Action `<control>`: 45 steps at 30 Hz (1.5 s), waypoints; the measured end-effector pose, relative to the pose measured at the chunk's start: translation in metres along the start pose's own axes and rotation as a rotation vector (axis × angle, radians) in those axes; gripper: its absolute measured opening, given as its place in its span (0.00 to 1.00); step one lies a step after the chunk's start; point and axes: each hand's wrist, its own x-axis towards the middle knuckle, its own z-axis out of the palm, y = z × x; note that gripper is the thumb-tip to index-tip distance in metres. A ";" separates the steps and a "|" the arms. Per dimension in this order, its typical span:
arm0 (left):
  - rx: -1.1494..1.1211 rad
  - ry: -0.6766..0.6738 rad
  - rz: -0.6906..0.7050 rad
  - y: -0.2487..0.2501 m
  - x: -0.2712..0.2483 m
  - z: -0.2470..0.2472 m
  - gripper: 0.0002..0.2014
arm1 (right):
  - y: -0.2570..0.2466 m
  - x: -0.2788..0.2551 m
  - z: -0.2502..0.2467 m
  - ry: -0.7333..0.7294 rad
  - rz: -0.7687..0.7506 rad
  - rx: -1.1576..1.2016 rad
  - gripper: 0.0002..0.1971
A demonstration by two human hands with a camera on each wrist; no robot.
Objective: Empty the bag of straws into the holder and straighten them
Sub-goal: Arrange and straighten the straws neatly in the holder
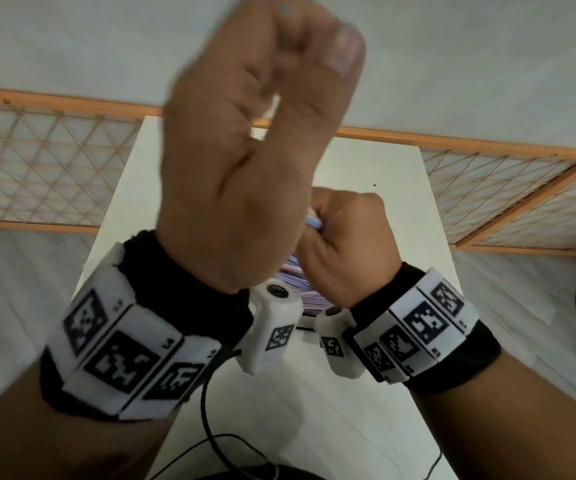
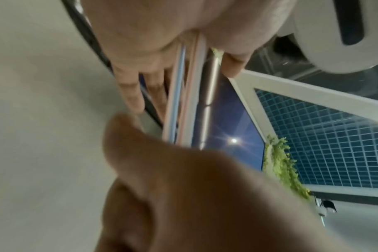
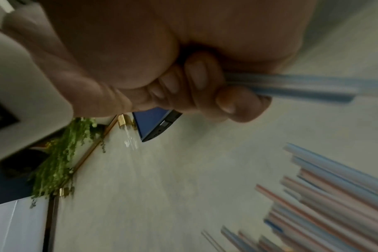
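White table [image 1: 366, 188] spans below both hands, wooden lattice panel [image 1: 40, 168] beyond its far edge. Left hand [image 1: 245, 150] raised high near head camera, palm toward it, fingers curled; whether it grips anything, cannot tell (blurred). Right hand [image 1: 345, 244] lower, fist clenched round a few striped straws [image 3: 291, 85], which jut out sideways. Main straw bundle [image 1: 293, 289] sits under wrists, mostly hidden; ends fan out in right wrist view.
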 end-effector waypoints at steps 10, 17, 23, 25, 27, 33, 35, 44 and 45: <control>0.039 0.444 -0.432 -0.109 -0.033 -0.005 0.19 | 0.069 -0.068 0.023 -0.399 0.239 -0.197 0.16; -0.051 0.279 -0.985 -0.161 -0.080 0.021 0.25 | 0.094 -0.080 0.038 -0.477 0.223 -0.323 0.19; 0.382 0.095 -0.702 -0.160 -0.090 0.030 0.20 | 0.089 -0.082 0.048 -0.570 0.294 -0.418 0.31; 0.402 0.068 -0.638 -0.163 -0.092 0.030 0.23 | 0.087 -0.082 0.049 -0.579 0.314 -0.425 0.33; 0.382 0.075 -0.623 -0.162 -0.090 0.028 0.26 | 0.085 -0.082 0.049 -0.573 0.329 -0.431 0.35; 0.208 0.200 -0.592 -0.162 -0.078 0.026 0.29 | 0.080 -0.079 0.045 -0.449 0.284 -0.366 0.30; 0.273 0.080 -0.492 -0.157 -0.078 0.032 0.26 | 0.080 -0.077 0.045 -0.487 0.307 -0.414 0.31; 0.013 0.242 -0.648 -0.159 -0.093 0.038 0.17 | 0.081 -0.086 0.034 -0.402 0.260 -0.459 0.36; -0.040 0.258 -0.695 -0.158 -0.092 0.039 0.19 | 0.081 -0.087 0.032 -0.416 0.250 -0.471 0.37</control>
